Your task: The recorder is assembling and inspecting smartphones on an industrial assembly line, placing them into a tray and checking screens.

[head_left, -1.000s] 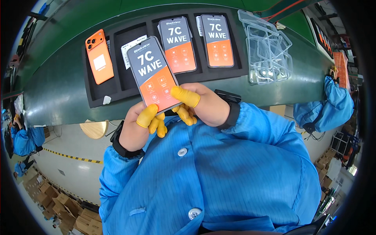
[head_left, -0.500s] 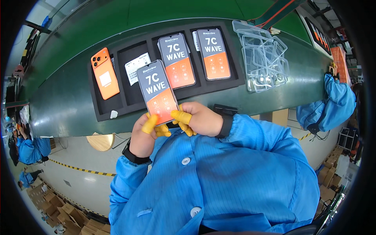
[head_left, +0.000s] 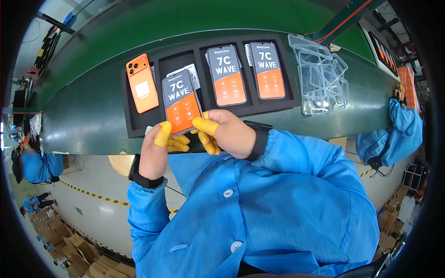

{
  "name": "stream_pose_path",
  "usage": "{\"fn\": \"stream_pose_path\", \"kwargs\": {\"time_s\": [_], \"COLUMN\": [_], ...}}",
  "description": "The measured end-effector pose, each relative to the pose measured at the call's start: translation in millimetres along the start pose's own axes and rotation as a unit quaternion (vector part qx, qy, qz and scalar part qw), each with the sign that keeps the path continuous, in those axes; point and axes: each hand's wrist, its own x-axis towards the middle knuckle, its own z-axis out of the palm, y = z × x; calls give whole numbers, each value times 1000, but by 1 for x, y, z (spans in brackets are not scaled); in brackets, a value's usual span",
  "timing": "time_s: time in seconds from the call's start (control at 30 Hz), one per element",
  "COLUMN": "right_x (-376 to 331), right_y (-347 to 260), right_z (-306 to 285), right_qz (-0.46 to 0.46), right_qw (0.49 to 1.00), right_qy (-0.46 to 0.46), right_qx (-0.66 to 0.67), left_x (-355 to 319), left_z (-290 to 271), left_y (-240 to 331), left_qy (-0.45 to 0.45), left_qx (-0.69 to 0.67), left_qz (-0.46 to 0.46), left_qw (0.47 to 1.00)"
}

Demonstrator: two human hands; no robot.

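A smartphone (head_left: 181,103) with a grey and orange printed front film is held at its lower end between my two hands, over the second compartment from the left of a black foam tray (head_left: 139,125). My left hand (head_left: 160,143), with yellow finger cots, closes on its lower left corner. On the lower right corner rests the thumb of my right hand (head_left: 227,132), its other cotted fingers curled beneath. A white printed label sheet (head_left: 192,72) shows partly behind the phone. The leftmost compartment holds an orange phone (head_left: 143,88), back up. Two more film-covered phones, a middle one (head_left: 227,76) and a right one (head_left: 268,72), occupy the other compartments.
A pile of clear plastic trays (head_left: 322,78) stands right of the foam tray on the green bench (head_left: 83,125). A co-worker's blue sleeve (head_left: 387,132) is at far right, another blue-clad person (head_left: 44,164) at far left. Cardboard boxes (head_left: 83,248) lie on the floor behind.
The held phone has moved away from the phone on its right and down over the second compartment, covering more of the label sheet. The whole view has shifted slightly.
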Motion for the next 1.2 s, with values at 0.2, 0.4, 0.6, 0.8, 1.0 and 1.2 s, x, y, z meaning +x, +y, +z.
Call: {"fn": "stream_pose_path", "kwargs": {"time_s": [0.2, 0.4, 0.6, 0.8, 1.0, 1.2], "right_x": [23, 23, 19, 30, 22, 15], "right_y": [-3, -2, -5, 16, 10, 7], "right_z": [13, 18, 6, 20, 19, 12], "right_qz": [29, 8, 37, -47, -65, -43], "right_qw": [995, 993, 997, 987, 985, 985], "right_qy": [62, 68, 67, 147, 118, 110], "right_qx": [71, 100, 15, -54, -105, -127], "left_x": [7, 63, 106, 122, 131, 127], "left_z": [-34, -56, -16, -36, -30, -29], "left_y": [22, 43, 80, 87, 91, 89], "left_qy": [120, 222, 270, 247, 257, 273], "left_qx": [223, 497, 735, 737, 713, 711], "left_qz": [104, 237, 118, 98, 52, 46], "left_qw": [962, 804, 611, 622, 650, 647]}}
